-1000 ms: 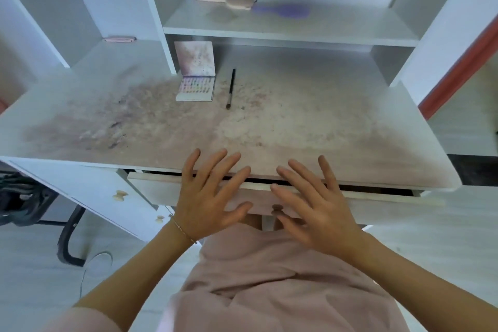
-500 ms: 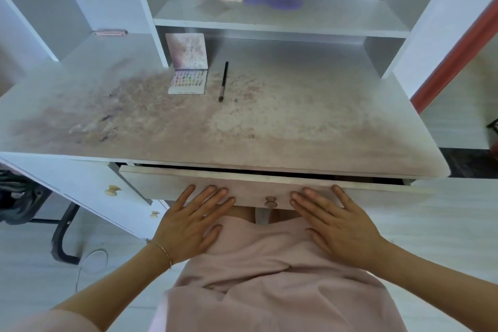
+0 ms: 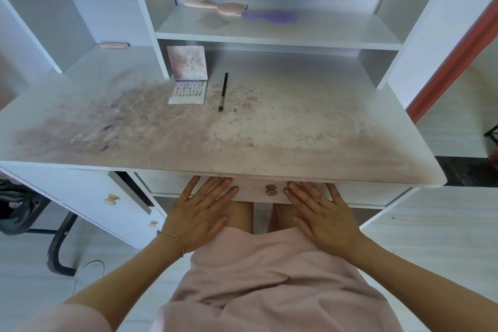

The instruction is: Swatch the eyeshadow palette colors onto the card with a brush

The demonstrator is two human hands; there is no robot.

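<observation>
In the head view, the left hand (image 3: 200,214) and right hand (image 3: 322,213) are pressed flat, fingers straight and spread, against the drawer front (image 3: 253,191) on either side of its knob (image 3: 270,190). Far on the stained bench (image 3: 296,143), the open eyeshadow palette (image 3: 188,91) is laid just left of the brush (image 3: 223,91), untouched.

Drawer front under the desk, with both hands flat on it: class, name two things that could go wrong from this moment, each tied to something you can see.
1. Both the left hand and right hand press straight fingers on the drawer front, fingertips just under the desktop edge; they might get pinched.
2. The brush lies loose beside the open eyeshadow palette; a hard shove could jolt it into rolling.
</observation>
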